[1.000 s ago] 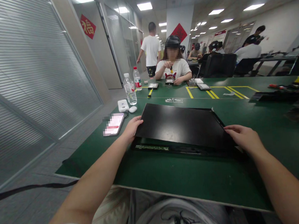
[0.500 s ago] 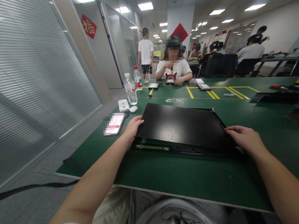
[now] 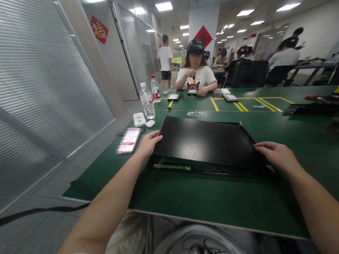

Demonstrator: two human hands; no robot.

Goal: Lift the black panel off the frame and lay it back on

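A black LCD screen panel (image 3: 204,138) is tilted in front of me, its near edge raised off a black frame (image 3: 218,172). Along that frame's near side a strip of green circuit board (image 3: 172,167) shows. My left hand (image 3: 149,142) is closed on the panel's left edge, thumb on top and the other fingers partly hidden. At the right edge, where panel and frame side lie close together, my right hand (image 3: 276,155) pinches with thumb and fingers. The underside of the panel is hidden.
Left of the panel are a phone (image 3: 129,140), a white device (image 3: 139,119), a white case (image 3: 150,123) and two bottles, one a clear bottle (image 3: 147,101). Across the green table (image 3: 220,212) a person (image 3: 196,77) works on a small drive. Dark parts (image 3: 309,109) lie far right.
My hands and the panel keep nearly the same pose. The view shifts very slightly, and a person walking in the background has moved a little.
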